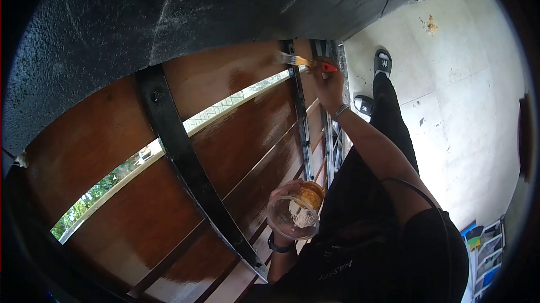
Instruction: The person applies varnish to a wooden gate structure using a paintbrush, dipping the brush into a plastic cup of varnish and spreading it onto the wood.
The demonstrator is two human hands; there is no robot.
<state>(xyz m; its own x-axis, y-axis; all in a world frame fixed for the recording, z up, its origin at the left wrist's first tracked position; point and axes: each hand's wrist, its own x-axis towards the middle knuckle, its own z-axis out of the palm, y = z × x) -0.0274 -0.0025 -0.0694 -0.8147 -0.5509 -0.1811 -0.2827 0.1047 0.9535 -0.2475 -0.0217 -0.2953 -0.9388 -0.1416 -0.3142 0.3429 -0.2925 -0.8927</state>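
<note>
My right hand (328, 84) is closed around a paintbrush (306, 62) with a red-tipped handle. Its blurred bristles are at the upper brown wooden board (225, 69), beside a dark metal upright. Lower down, my left hand (279, 193) grips a clear plastic cup (281, 218) with pale material showing inside. Against the cup is a round container (311, 194) of amber-brown colour. Wet, glossy brown patches show on the boards, with paler areas between them. The fingers of my left hand are partly hidden behind the cup.
A curved black metal bar (188, 154) crosses the wooden boards. Overhead hangs a dark, rough panel (225, 5). My feet in black slides stand on the pale floor (450, 89) at the right. A rack (490, 255) with coloured items is at the lower right.
</note>
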